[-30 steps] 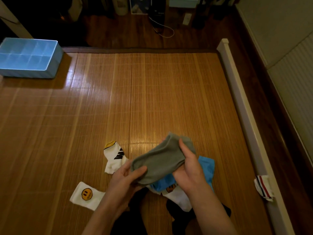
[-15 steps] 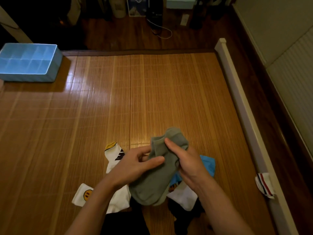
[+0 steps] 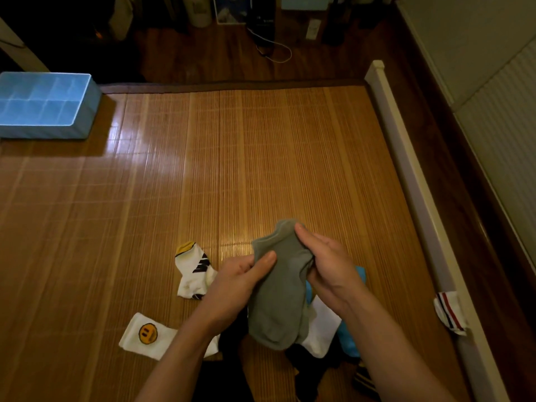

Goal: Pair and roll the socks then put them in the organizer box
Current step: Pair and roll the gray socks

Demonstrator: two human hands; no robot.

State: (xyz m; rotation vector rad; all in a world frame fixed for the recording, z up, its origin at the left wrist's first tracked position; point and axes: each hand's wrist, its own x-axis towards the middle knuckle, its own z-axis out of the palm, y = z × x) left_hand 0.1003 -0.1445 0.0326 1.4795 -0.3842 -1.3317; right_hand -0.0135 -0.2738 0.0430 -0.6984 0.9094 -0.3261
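Grey socks [image 3: 280, 291], laid one on the other, hang lengthwise above the bamboo mat, cuffs pointing away from me. My left hand [image 3: 236, 287] grips their left edge with the thumb on top. My right hand [image 3: 327, 268] pinches the right side near the cuff. The light blue organizer box [image 3: 84, 111] with several compartments stands at the far left of the mat, well away from both hands.
Loose socks lie on the mat [image 3: 232, 158]: a white one with a yellow toe [image 3: 193, 269], a white one with a smiley face [image 3: 146, 333], blue [image 3: 349, 343], white and black ones under my hands. A striped sock [image 3: 451, 311] rests on the bed rail [image 3: 406, 158] at right.
The grey socks turned from lying crosswise to hanging lengthwise. My left hand slid up to their left edge; my right hand shifted to the right side near the cuff.
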